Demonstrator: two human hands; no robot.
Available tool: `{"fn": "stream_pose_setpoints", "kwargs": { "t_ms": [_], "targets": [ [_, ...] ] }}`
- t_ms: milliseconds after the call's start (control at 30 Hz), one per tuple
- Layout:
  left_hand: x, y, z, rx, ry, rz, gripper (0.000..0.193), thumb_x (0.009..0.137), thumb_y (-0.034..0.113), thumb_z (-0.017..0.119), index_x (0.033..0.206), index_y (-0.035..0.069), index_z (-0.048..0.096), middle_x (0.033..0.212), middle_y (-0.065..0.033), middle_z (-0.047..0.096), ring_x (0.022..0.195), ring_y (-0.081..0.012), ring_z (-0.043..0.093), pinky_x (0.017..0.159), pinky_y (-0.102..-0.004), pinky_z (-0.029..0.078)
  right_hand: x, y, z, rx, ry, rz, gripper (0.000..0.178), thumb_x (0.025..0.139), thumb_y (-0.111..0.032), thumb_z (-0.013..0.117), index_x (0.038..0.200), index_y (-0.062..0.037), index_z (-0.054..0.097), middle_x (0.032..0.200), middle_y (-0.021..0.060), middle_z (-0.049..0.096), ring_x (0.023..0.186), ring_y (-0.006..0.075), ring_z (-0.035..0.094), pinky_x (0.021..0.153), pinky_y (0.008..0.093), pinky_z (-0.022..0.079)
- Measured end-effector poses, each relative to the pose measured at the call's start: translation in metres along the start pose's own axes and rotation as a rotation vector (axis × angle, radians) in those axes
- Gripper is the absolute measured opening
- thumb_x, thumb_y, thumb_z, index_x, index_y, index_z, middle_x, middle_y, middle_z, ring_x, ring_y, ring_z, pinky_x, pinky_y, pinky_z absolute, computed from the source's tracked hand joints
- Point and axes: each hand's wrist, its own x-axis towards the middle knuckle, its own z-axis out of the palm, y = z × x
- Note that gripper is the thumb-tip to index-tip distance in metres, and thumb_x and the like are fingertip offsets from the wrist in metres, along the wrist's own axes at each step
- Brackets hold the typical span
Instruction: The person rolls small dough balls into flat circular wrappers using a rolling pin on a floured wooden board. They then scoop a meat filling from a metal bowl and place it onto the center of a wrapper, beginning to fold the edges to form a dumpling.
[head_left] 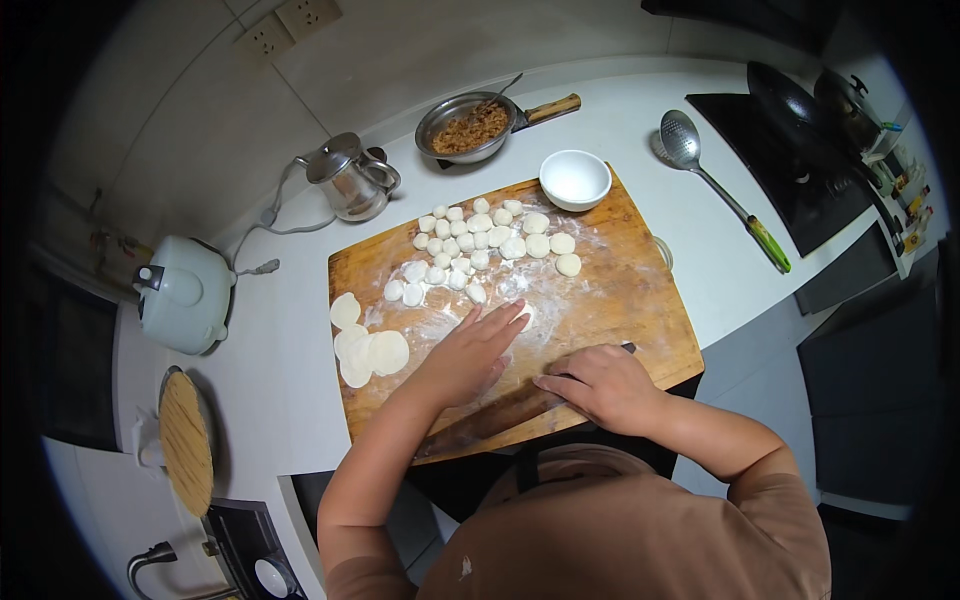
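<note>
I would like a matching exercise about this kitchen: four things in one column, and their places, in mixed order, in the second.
Things:
1. White bowl
2. Slotted ladle
3. Rolling pin
4. Thin dough rounds

Places:
A. Under the right hand
B. Left end of the cutting board
C. Far right corner of the board
D. Counter, right of the board

Pairs: 1-C, 2-D, 3-A, 4-B

The left forearm (378, 465) is slanting in from the near left, with the left hand (465, 355) facing palm down, its fingers (503, 318) pointing far right. The right forearm (715, 437) is angling leftward from the near right, its right hand (608, 387) curling palm down.
</note>
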Motion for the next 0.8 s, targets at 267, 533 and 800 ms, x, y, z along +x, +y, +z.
{"fn": "stream_pose_setpoints", "kwargs": {
  "t_ms": [267,533,800],
  "targets": [
    [-0.021,0.007,-0.018,-0.241,-0.078,-0.299,0.044,0.086,0.002,0.053,0.129,0.007,0.058,0.134,-0.0115,0.057,0.124,-0.0319,0.053,0.106,-0.0422,0.042,-0.003,0.009,-0.009,-0.022,-0.054,0.05,0.038,0.083,-0.018,0.063,0.121,-0.0138,0.064,0.106,0.0028,0.064,0.098,0.0226,0.061,0.08,0.0372,0.049],
    [-0.02,0.006,-0.003,-0.338,-0.176,-0.114,0.056,0.089,0.0,0.048,0.144,0.006,0.041,0.153,-0.0144,0.038,0.14,-0.0335,0.038,0.12,-0.0459,0.025,0.002,0.016,-0.014,-0.055,-0.081,0.057,0.043,0.077,-0.018,0.071,0.119,-0.0156,0.064,0.106,0.0011,0.064,0.098,0.0227,0.061,0.08,0.0378,0.049],
    [-0.057,0.025,-0.023,-0.207,-0.105,-0.241,0.061,0.087,0.011,0.055,0.145,0.0,0.038,0.155,-0.0188,0.033,0.142,-0.0349,0.034,0.119,-0.0497,0.024,0.006,0.025,-0.021,-0.045,-0.12,0.108,0.046,0.075,-0.018,0.074,0.12,-0.0156,0.063,0.107,0.0021,0.064,0.099,0.0242,0.061,0.081,0.0392,0.048]
  ]
}}
